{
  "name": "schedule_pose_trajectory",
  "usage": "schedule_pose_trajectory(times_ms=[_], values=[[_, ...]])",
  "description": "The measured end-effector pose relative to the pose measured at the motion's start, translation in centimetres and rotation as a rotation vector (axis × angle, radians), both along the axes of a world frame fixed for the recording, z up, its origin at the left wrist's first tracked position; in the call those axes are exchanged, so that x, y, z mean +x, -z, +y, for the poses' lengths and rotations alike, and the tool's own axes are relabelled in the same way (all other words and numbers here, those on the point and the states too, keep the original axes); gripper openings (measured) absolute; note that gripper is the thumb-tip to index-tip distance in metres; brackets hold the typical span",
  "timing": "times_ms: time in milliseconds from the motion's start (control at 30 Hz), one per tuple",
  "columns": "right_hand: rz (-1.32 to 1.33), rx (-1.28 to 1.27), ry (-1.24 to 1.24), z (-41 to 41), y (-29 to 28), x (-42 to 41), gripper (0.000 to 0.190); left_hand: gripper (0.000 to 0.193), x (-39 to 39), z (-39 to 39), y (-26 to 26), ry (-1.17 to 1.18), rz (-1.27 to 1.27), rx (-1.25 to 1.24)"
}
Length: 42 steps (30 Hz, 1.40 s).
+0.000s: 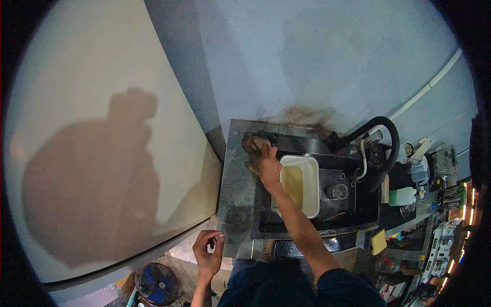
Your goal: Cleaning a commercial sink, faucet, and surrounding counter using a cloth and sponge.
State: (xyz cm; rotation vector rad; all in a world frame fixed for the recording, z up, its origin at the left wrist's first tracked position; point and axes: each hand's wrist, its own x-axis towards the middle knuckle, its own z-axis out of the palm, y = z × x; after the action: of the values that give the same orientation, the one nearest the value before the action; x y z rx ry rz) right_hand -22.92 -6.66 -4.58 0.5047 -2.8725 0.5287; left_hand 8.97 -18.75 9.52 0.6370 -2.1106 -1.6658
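Note:
My right hand point(269, 169) reaches over the sink to the grey countertop point(236, 184) at its left. Its fingers press on a brownish rag point(253, 145) near the back corner. Beside the wrist, a white rectangular tub point(315, 188) sits in the black sink point(264, 224), and what looks like yellowish liquid covers its bottom. In front of the counter's left corner is my left hand point(209, 251). Its thumb and forefinger pinch a small whitish piece point(220, 236), too small to identify.
A black gooseneck faucet point(393, 142) arches over the sink's right side. Further right stand a bottle of green liquid point(401, 196) and a clear measuring jug point(420, 170). A yellow sponge point(378, 242) hangs at the front edge. A pale panel point(184, 153) borders the counter's left; a fan point(159, 284) stands below.

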Motion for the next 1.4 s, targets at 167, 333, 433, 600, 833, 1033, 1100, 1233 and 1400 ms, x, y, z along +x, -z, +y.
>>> schedule_pose_trajectory(times_ms=[167,333,433,600,833,1033,1100,1233,1400], values=[[-0.08,0.277,0.078,-0.4,3.1,-2.5,0.058,0.014,-1.5,0.1,0.5,0.04,-0.028,-0.007],[-0.196,0.09,0.017,-3.5,-2.4,-1.9,0.058,0.013,-3.4,-0.2,-0.7,0.08,-0.022,-0.025],[-0.215,0.154,-0.05,-2.0,-1.7,2.4,0.059,0.013,-5.0,0.0,-1.7,0.136,0.0,-0.024],[-0.49,0.268,-0.131,-1.0,-3.2,-0.6,0.062,0.014,-7.1,0.0,-1.5,0.228,0.047,-0.043],[-0.28,0.03,0.054,-2.9,-2.9,1.4,0.063,0.014,-6.5,-0.4,-1.1,0.166,0.026,-0.032],[-0.965,-0.652,-0.852,-1.2,4.1,10.4,0.034,0.013,-7.7,1.0,-1.7,0.197,0.066,-0.022],[-0.641,-0.431,-0.52,-2.5,1.7,9.7,0.035,0.016,-7.2,0.4,-2.5,0.16,0.05,-0.032],[-0.178,-0.158,-0.004,-2.6,-4.2,-1.3,0.049,0.016,-5.8,-0.1,-3.2,0.078,0.034,-0.026],[-0.168,-0.205,-0.229,-4.3,0.1,1.1,0.056,0.015,-6.3,1.3,-2.5,0.061,0.047,0.001]])
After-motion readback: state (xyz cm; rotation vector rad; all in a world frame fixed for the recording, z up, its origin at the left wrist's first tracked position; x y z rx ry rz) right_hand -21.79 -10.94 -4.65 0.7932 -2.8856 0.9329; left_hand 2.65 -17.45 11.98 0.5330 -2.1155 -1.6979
